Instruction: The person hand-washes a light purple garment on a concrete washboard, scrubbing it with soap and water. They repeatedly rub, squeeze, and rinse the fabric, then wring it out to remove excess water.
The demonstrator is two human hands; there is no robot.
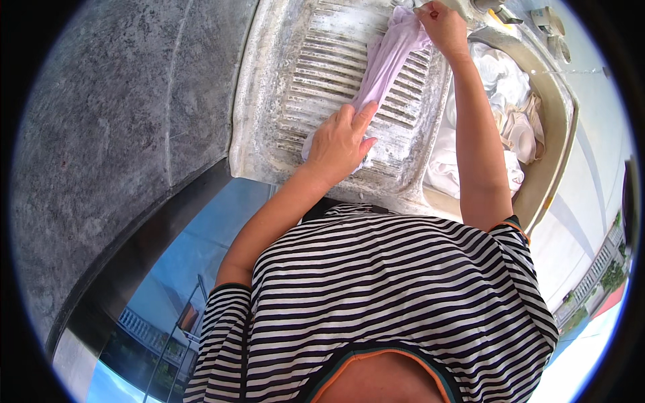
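Note:
A lilac piece of cloth [390, 59], wet-looking and drawn out lengthwise, lies slantwise over the ridged washboard [322, 74] of a stone laundry sink. At its far end my right hand [445, 30] is closed, pinching the fabric. My left hand [339, 142] bears down on the near end, its fingers curled over the cloth and the thumb off to the side. Some bunched fabric shows on both sides of the left hand; the rest of that end is hidden beneath it.
Right of the washboard, a basin [561, 144] holds white and beige laundry [500, 87], partly behind my right forearm. A tap [507, 15] stands at the far right. A dark grey stone counter [127, 94] adjoins the sink on the left.

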